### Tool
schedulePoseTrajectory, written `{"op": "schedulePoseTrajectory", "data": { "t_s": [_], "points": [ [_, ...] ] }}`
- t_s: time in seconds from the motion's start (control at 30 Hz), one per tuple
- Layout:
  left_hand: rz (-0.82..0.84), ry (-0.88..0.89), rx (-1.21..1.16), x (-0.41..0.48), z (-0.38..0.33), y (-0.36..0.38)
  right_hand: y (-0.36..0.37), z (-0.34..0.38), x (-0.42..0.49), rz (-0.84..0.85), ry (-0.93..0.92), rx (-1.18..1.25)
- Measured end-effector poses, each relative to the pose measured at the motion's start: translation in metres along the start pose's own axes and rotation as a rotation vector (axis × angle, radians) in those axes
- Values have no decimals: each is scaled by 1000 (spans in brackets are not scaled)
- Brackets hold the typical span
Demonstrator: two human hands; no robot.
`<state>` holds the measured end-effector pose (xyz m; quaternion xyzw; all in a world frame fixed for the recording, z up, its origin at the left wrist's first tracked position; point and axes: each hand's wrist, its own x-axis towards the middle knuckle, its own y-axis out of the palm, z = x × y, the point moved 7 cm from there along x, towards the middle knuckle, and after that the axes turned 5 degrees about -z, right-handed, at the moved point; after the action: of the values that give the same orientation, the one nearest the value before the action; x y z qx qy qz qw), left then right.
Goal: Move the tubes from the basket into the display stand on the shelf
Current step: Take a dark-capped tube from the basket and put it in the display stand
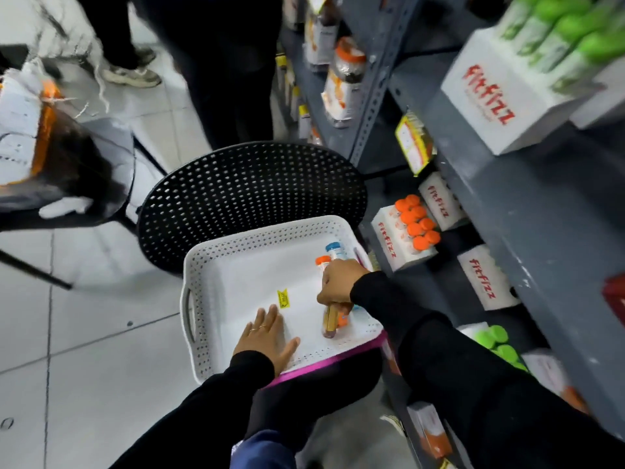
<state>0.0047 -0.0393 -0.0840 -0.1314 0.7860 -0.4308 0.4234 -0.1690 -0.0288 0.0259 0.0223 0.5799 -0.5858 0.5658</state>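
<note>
In the right part of the white basket point(216, 265) I see the tubes: an orange-capped tube point(323, 263) and a blue-capped tube point(334, 249) lying side by side, their far ends poking out past my right hand point(338, 282). That hand's fingers are curled down over the tubes, and an amber-coloured tube point(329, 321) sticks out below the palm toward me; I take it as gripped, though the fingertips themselves are hidden. My left hand point(265, 336) lies flat on the basket's floor near the front rim, fingers spread and holding nothing. A small yellow sticker point(282, 298) sits on the basket floor between the two hands. The basket rests on a black perforated chair point(250, 191). Just to the right, on the grey shelf point(527, 211), a white display stand point(384, 240) marked "fitfizz" holds orange-capped tubes point(417, 221) upright.
</note>
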Motion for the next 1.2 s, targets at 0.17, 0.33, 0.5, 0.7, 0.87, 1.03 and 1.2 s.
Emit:
{"op": "schedulePoseTrajectory", "data": {
  "t_s": [0.17,0.33,0.5,0.7,0.87,1.03,1.2],
  "points": [
    [-186,58,34,7,-39,-35,-53,-32,-75,-117,41,88],
    [-402,447,19,14,-155,-75,-104,-78,-172,-319,125,-22],
    [-589,866,-63,-27,-277,-112,-131,-121,-262,-550,234,-9],
    [-545,1093,66,-67,-371,-100,-132,-153,-342,-697,306,78],
    [-495,1009,172,-87,-398,-74,-125,-180,-396,-837,392,207],
    [-535,967,202,-89,-397,-75,-123,-201,-434,-964,541,208],
    [-525,971,176,-90,-395,-76,-112,-216,-459,-994,634,294]
  ]
}}
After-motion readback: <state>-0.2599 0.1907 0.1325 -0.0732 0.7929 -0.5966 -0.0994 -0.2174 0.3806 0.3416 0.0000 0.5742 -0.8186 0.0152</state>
